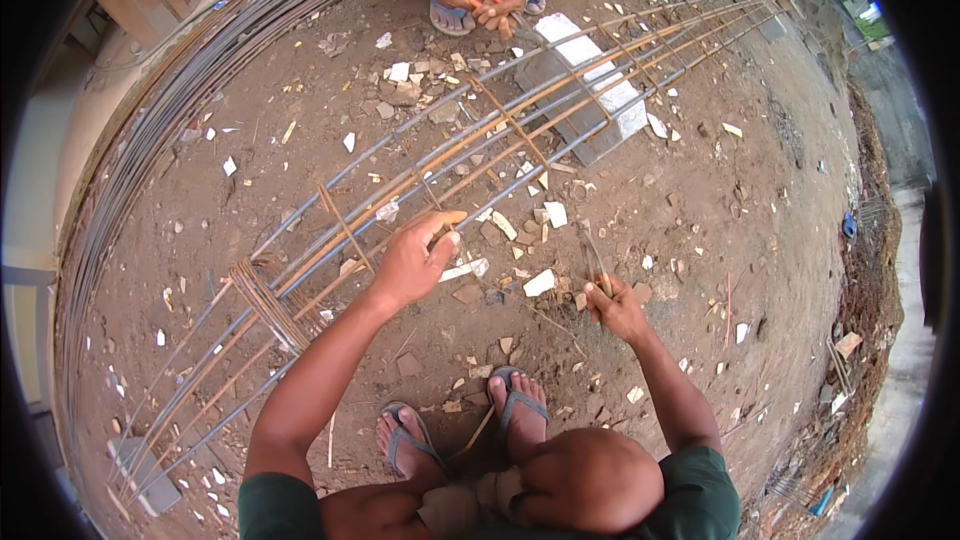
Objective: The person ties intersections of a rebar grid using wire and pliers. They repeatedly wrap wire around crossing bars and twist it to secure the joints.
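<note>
My left hand (411,261) reaches over the rebar cage, its thumb and fingers closed around the near steel bar (517,184) beside a stirrup. Much of that stirrup lies hidden behind the hand. My right hand (619,313) grips tying pincers (592,251) by their orange handles, jaws pointing away from me, above the dirt and apart from the cage. Long parallel bars make up the cage, some rusty and some grey. Square stirrups (513,122) stand at intervals along it, and a tight bundle of stirrups (266,300) hangs on the bars at left.
Across the cage, a co-worker's hands (480,1) hold a red-handled tool. A concrete block (600,86) lies under the cage, with another block (146,476) at lower left. Long rods (150,116) line the left side. Broken tile pieces (538,283) litter the dirt.
</note>
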A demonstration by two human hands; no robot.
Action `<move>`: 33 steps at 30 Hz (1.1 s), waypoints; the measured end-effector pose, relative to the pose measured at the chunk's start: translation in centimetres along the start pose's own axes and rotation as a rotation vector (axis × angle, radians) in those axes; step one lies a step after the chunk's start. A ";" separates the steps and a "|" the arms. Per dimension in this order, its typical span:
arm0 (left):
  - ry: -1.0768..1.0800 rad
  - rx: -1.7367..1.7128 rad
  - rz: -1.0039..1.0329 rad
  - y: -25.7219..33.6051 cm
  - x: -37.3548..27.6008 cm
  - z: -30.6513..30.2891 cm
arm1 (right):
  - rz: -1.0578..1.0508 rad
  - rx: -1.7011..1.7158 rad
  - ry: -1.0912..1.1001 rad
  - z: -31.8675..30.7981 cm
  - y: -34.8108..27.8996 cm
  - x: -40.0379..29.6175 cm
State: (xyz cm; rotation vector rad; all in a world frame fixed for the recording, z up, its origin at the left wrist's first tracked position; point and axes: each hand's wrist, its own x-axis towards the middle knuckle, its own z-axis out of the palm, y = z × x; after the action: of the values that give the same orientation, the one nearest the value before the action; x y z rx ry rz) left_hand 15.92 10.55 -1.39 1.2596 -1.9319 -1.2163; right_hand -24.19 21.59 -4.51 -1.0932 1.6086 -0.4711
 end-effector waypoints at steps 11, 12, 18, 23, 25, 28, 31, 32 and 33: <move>0.052 0.241 0.009 2.1 0.0 0.3 | -0.275 -0.611 -0.010 7.3 -12.5 -3.0; 0.023 0.215 -0.011 2.3 0.2 -0.1 | -0.286 -0.633 0.003 7.6 -12.6 -2.9; -0.002 0.147 0.050 1.0 0.3 -0.5 | -0.435 -0.863 0.103 8.4 -11.9 -1.9; -0.031 0.163 0.037 0.5 0.2 -0.5 | -0.367 -0.865 0.087 8.8 -12.8 -2.3; -0.028 0.178 0.063 0.9 0.1 -0.6 | -0.321 -0.819 0.054 8.9 -13.4 -2.6; -0.080 0.144 0.036 1.3 0.1 -0.9 | -0.339 -0.771 0.047 8.9 -13.0 -2.6; -0.055 0.110 0.046 1.0 0.0 -0.5 | -0.357 -0.745 0.091 9.3 -12.5 -2.4; -0.057 0.102 0.037 0.9 0.0 -0.4 | -0.355 -0.738 0.111 9.4 -12.4 -2.3; -0.059 0.094 0.030 1.0 0.0 -0.4 | -0.363 -0.756 0.121 9.4 -12.4 -2.3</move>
State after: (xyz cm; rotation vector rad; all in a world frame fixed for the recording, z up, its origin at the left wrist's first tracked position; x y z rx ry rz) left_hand 15.82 10.52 -0.33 1.2499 -2.0644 -1.1726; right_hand -10.58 19.46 3.02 -1.9739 1.7448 -0.1488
